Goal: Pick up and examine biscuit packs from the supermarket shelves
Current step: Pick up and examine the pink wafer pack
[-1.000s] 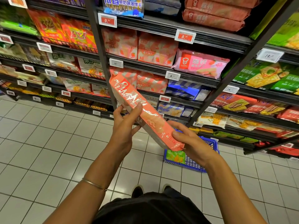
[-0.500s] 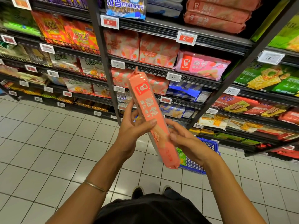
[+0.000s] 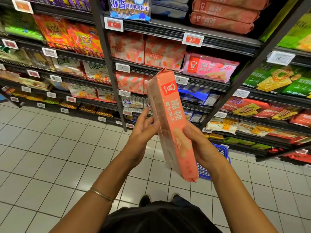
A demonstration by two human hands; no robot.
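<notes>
- Long salmon-pink plastic biscuit pack (image 3: 171, 125): a red square with a chef logo and "Garden", then "嘉顿 威化饼干" down its length.
- Flat pink plastic bag (image 3: 210, 68) on a shelf: "Garden", "嘉顿".
- Blue-and-white plastic bag (image 3: 129, 7) on the top shelf: "浓香 鲜奶味薄饼干".
- Orange-and-red checked bag (image 3: 84, 39): "3+2".
- Red-faced shelf price tag (image 3: 192, 39): "9."
- White shelf price tag (image 3: 122, 67): "12."
- Larger white price tag (image 3: 280, 58): "14."

Two hands: a left hand (image 3: 141, 140) and a right hand (image 3: 203, 148). One orange biscuit pack (image 3: 171, 125), one blue basket (image 3: 204, 171), one bracelet (image 3: 101, 195), two shoes (image 3: 145, 200), and seemingly three stacked packs (image 3: 222, 15) on the top shelf (image 3: 168, 29)
</notes>
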